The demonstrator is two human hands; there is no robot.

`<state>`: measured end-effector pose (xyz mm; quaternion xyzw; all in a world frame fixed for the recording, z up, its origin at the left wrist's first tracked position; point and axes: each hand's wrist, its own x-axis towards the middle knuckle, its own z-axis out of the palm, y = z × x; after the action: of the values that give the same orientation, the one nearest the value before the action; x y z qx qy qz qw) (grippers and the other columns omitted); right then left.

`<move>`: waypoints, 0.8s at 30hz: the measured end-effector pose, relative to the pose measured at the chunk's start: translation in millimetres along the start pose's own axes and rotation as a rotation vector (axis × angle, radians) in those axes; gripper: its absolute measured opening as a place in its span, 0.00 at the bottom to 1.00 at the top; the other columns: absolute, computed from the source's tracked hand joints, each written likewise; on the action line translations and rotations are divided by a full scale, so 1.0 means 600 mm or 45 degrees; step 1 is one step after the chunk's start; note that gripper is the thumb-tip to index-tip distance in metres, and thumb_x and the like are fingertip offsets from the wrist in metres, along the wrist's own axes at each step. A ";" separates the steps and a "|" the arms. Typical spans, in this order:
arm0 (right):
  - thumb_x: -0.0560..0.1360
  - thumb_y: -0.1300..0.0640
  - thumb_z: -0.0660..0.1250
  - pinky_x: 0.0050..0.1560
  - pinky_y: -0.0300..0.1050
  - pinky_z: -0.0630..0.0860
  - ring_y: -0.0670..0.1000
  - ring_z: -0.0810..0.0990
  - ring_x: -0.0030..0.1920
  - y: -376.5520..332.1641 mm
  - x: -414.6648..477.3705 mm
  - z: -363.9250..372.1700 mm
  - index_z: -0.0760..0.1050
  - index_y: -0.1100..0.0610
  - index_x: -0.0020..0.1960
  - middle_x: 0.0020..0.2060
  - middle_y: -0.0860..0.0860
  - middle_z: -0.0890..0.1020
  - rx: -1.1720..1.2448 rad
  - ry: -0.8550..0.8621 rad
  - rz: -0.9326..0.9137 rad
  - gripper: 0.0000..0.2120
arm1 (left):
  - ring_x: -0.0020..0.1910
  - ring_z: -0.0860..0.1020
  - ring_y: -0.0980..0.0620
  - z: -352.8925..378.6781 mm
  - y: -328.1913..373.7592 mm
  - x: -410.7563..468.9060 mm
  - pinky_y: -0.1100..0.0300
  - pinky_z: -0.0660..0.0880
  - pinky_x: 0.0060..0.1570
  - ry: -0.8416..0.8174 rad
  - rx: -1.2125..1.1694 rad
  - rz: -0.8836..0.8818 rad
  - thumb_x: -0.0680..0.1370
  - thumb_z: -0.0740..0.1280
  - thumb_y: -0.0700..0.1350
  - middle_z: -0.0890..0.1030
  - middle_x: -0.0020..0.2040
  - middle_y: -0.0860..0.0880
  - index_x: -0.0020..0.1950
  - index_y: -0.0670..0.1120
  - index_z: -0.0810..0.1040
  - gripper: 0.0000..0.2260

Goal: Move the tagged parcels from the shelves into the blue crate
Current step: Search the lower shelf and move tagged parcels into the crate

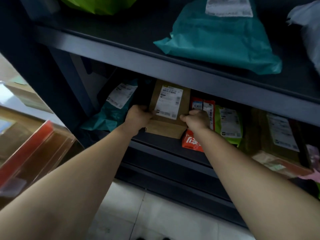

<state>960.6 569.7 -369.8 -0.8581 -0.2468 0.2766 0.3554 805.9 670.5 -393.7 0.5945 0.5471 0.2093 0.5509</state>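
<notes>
The brown parcel (165, 129) is a flat cardboard package with a large white label (168, 103) on its face; the print on the label is too blurred to read. It stands at the front of the lower shelf (155, 147), leaning back a little. The left hand (138, 116) grips its left edge with curled fingers, and the thumb lies on the face near the label's lower corner. The right hand (196, 119) grips the right edge in the same way. Just beside the parcel on the left lies a teal bag (110, 116) with its own label. On the right an orange-red packet (192, 143) touches the parcel and passes partly behind the right hand. After it come a green packet (228, 125) and a brown box (277, 134), both with labels. The front beam of the upper shelf (173, 70) hides the top of the space where the parcel stands. On that upper shelf lies a big teal mailer (220, 42), with a bright green bag (98, 4) and a pale grey bag (310, 32) cut off at the frame edges. At the far left there is a red-edged object (26, 153); I cannot tell what it is. Pale floor tiles (147, 213) show below the arms. The fingertips of both hands are hidden behind the parcel.
</notes>
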 end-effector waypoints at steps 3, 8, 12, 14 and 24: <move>0.73 0.56 0.73 0.61 0.53 0.76 0.55 0.78 0.60 0.002 -0.019 0.003 0.73 0.61 0.65 0.62 0.56 0.78 0.036 0.003 -0.002 0.23 | 0.57 0.79 0.44 -0.011 -0.007 -0.026 0.47 0.77 0.58 -0.011 -0.014 0.086 0.76 0.71 0.43 0.81 0.58 0.42 0.64 0.40 0.78 0.17; 0.72 0.58 0.73 0.61 0.52 0.76 0.54 0.79 0.57 0.005 -0.057 0.008 0.74 0.59 0.63 0.58 0.53 0.80 0.088 0.047 -0.019 0.21 | 0.54 0.81 0.46 -0.024 -0.019 -0.058 0.48 0.78 0.57 0.063 -0.048 0.155 0.75 0.72 0.40 0.83 0.55 0.45 0.62 0.42 0.80 0.15; 0.72 0.62 0.72 0.59 0.50 0.76 0.52 0.79 0.53 0.008 -0.088 0.007 0.75 0.58 0.59 0.55 0.53 0.81 0.199 0.044 -0.033 0.17 | 0.56 0.80 0.46 -0.036 -0.020 -0.080 0.48 0.77 0.58 0.068 -0.004 0.145 0.75 0.72 0.41 0.82 0.58 0.46 0.64 0.43 0.79 0.17; 0.72 0.63 0.72 0.57 0.48 0.77 0.51 0.78 0.51 0.010 -0.101 0.007 0.75 0.59 0.60 0.53 0.53 0.80 0.235 0.053 -0.044 0.17 | 0.55 0.80 0.47 -0.040 -0.021 -0.089 0.49 0.77 0.58 0.064 0.032 0.144 0.75 0.72 0.42 0.82 0.58 0.47 0.65 0.44 0.79 0.18; 0.72 0.64 0.70 0.51 0.43 0.74 0.49 0.76 0.47 0.015 -0.148 -0.006 0.75 0.59 0.58 0.46 0.50 0.77 0.274 0.039 -0.042 0.15 | 0.54 0.80 0.47 -0.053 -0.013 -0.132 0.49 0.78 0.57 0.042 0.073 0.127 0.74 0.72 0.41 0.83 0.56 0.47 0.63 0.44 0.79 0.18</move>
<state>900.9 507.3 -347.9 -0.8149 -0.2243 0.2826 0.4535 750.8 612.5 -362.6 0.6331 0.5317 0.2304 0.5133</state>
